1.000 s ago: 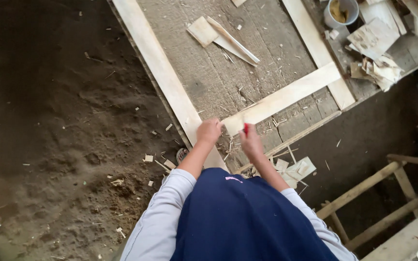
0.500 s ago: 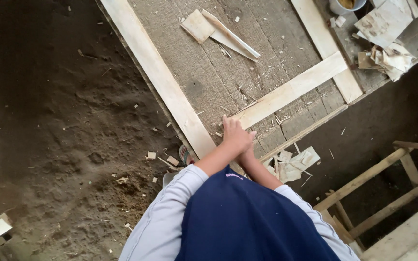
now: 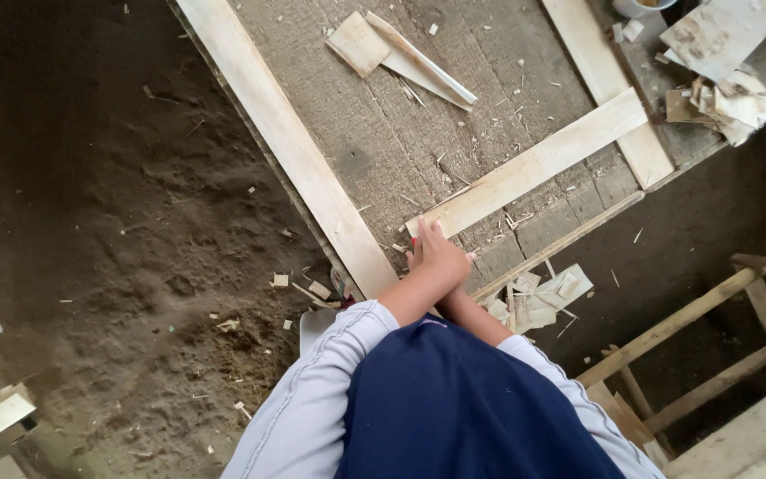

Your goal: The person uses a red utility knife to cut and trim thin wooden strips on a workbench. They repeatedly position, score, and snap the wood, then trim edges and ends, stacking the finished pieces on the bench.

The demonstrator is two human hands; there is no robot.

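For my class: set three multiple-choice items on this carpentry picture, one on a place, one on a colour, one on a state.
1. Where do the hands rest?
A. On the dirt floor
B. At the near end of the cross plank
C. On the scrap pile

2. What colour is the vest?
A. Dark blue
B. Red
C. Yellow

3. How are the hands placed?
A. Far apart
B. One over the other
C. Raised overhead

Answers:
1 B: the left hand lies at the end of the cross plank.
2 A: the vest is dark blue.
3 B: the left hand covers the right hand, whose grip cannot be seen.
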